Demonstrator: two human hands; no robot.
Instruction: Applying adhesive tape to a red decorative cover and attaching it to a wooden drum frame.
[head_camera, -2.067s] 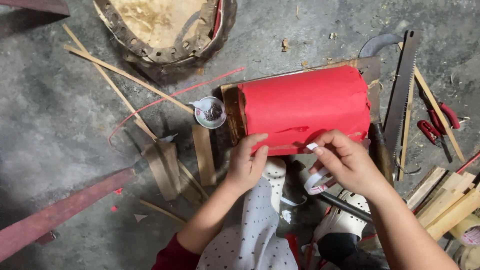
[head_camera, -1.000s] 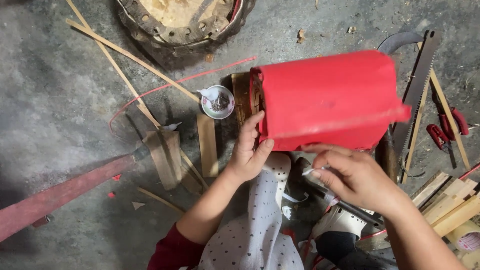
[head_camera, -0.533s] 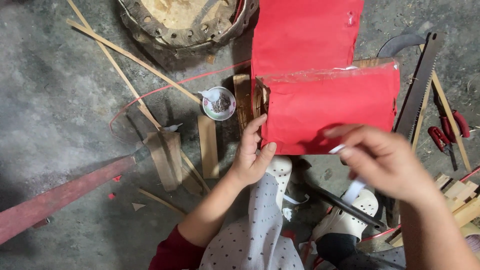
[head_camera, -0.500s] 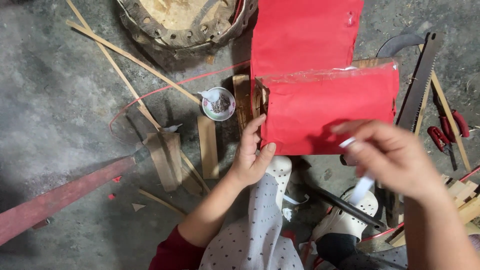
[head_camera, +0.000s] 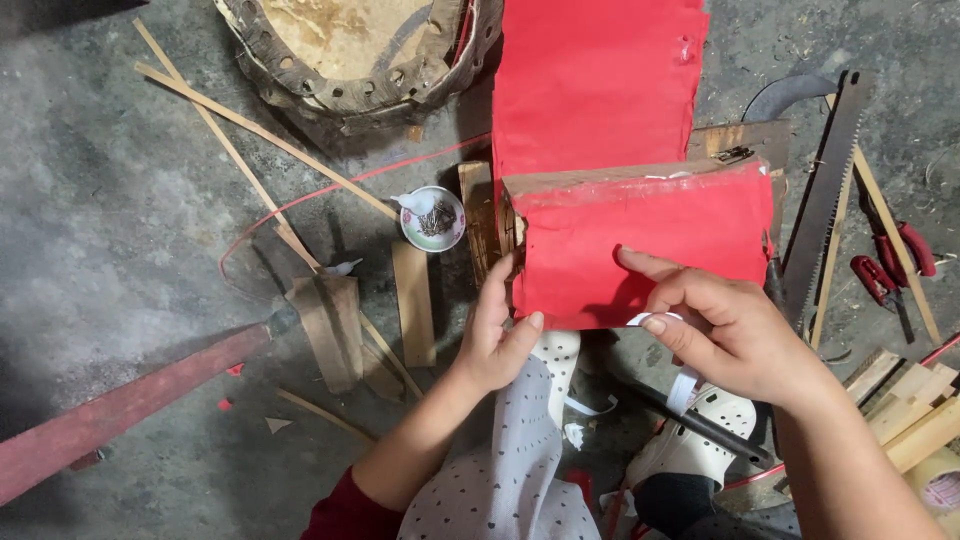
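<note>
The red paper (head_camera: 640, 250) is being fixed over the wooden frame (head_camera: 600, 180). The left hand (head_camera: 497, 335) steadies the frame's left end, fingers pressed flat – gripping nothing. The right hand (head_camera: 735, 330), at the paper's lower edge, pinches a white strip (head_camera: 683, 392) – next, lay it squarely along that edge
</note>
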